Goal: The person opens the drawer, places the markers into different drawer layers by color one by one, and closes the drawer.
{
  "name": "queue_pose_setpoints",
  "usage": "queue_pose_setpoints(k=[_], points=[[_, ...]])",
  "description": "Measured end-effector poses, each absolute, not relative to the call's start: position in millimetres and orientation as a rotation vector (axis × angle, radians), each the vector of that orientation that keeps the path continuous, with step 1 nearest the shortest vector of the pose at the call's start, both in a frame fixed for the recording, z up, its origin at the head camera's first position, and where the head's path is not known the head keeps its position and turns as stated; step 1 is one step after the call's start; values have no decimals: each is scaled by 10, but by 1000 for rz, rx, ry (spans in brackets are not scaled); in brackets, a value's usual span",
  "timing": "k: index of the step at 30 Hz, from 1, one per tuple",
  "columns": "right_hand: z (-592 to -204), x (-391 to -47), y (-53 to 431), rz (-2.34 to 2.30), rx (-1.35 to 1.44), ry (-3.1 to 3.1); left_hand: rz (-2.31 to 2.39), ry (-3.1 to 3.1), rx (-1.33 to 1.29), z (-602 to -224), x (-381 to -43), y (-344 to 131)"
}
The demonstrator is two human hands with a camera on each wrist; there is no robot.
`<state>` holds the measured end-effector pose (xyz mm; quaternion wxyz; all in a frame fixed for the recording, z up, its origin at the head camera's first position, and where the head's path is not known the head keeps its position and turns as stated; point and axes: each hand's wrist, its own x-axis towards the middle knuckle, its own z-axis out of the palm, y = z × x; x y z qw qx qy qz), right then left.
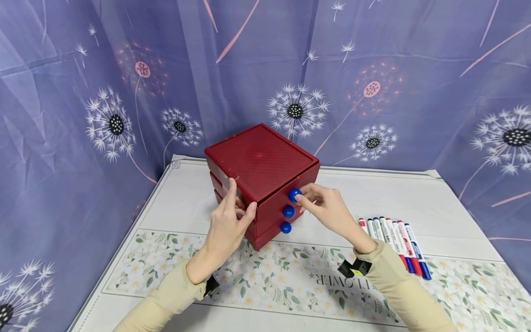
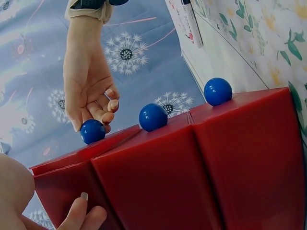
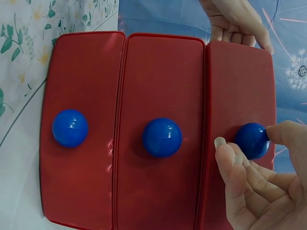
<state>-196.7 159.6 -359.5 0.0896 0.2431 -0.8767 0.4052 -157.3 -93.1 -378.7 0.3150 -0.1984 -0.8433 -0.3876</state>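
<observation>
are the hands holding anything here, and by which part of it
The right hand pinches the top blue ball-shaped knob of the red plastic three-drawer box; the left hand touches the box near an upper corner.

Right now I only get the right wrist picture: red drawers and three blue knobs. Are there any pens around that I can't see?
Observer: Yes. The head view shows a row of pens lying on the table beside the right sleeve.
Child: I just see a bit of the left hand. Where's its pointing finger?
Observer: On the left hand it's stretched out, with its tip at the left edge of the top of the drawers.
Child: Is any word written on the table?
Observer: Yes, the word FLOWER, upside down in the head view.
</observation>
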Motion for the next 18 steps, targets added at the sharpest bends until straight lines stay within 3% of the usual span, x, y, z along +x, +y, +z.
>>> queue_pose_setpoints(k=[18], points=[[-3604,-1911,1675,1323,705,-2625,-1007,-2231,-529,-3772,-1559,-913]])
